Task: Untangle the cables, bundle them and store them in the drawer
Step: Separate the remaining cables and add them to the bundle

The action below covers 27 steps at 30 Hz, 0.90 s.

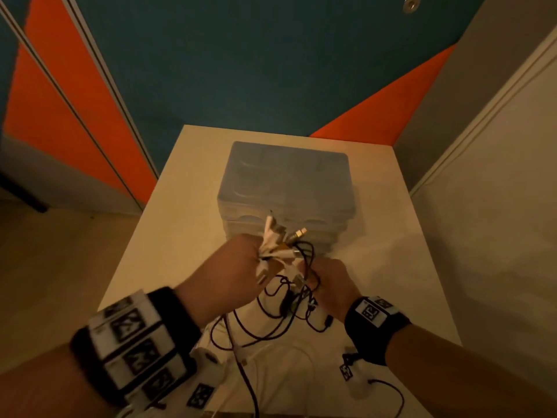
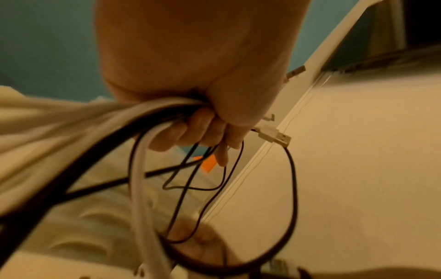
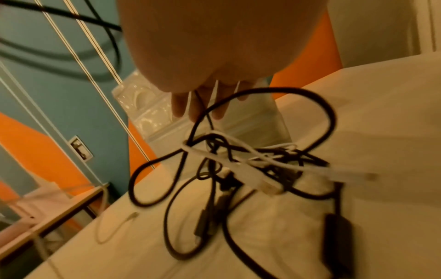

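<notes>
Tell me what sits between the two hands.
Head view: between the left hand and the right hand hangs the tangle of cables, white plug ends fanning from the left fist, dark loops drooping to the table.

**Cables held up in front of the drawer unit**

Take the drawer unit (image 1: pixel 286 188) as your landmark: it stands on the surface (image 1: pixel 168 224), toward the far edge. Just before it, your left hand (image 1: pixel 238 267) holds a bunch of cable ends (image 1: pixel 280 245) raised above the surface. Your right hand (image 1: pixel 331 282) sits right of that bunch, in the hanging cable tangle (image 1: pixel 289 303). Loose cables (image 1: pixel 250 351) trail on the surface nearer you.
</notes>
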Each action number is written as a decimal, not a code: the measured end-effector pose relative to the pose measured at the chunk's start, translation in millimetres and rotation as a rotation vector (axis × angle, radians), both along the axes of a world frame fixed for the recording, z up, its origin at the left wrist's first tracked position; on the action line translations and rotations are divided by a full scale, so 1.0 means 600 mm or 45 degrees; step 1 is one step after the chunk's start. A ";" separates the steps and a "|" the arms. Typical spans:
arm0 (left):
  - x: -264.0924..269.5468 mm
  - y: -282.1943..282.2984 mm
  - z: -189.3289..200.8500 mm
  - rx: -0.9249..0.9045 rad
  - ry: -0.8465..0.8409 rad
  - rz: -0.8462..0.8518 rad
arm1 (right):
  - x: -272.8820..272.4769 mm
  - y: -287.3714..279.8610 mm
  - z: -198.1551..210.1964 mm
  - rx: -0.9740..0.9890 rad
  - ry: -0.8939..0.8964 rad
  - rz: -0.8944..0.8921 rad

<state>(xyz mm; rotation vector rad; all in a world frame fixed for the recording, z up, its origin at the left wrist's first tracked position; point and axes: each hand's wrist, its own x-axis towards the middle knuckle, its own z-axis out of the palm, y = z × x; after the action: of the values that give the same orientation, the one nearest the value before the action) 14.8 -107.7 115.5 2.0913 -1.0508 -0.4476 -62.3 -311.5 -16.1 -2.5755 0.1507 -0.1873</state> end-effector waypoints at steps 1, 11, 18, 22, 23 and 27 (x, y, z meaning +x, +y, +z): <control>0.001 -0.008 -0.024 0.093 -0.020 0.009 | 0.001 0.005 0.006 0.047 0.004 -0.005; -0.028 -0.061 -0.098 0.445 -0.010 0.109 | 0.017 0.040 0.060 1.633 0.112 -0.540; -0.036 -0.058 -0.080 0.430 0.095 0.004 | 0.003 0.032 0.059 1.283 0.228 -0.469; -0.022 -0.041 -0.025 0.146 0.244 0.059 | 0.000 0.023 0.017 0.337 0.247 -0.172; -0.019 -0.037 -0.012 0.111 0.337 0.102 | -0.001 0.020 0.010 0.211 0.195 -0.154; -0.012 -0.034 -0.012 0.237 0.326 0.061 | -0.005 0.019 -0.003 0.049 0.115 -0.097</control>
<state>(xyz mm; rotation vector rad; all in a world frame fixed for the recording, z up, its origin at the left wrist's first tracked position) 7.8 -128.0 108.5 2.1449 -0.8340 -0.7925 -65.2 -300.3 -17.9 -2.5430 0.2833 -0.0951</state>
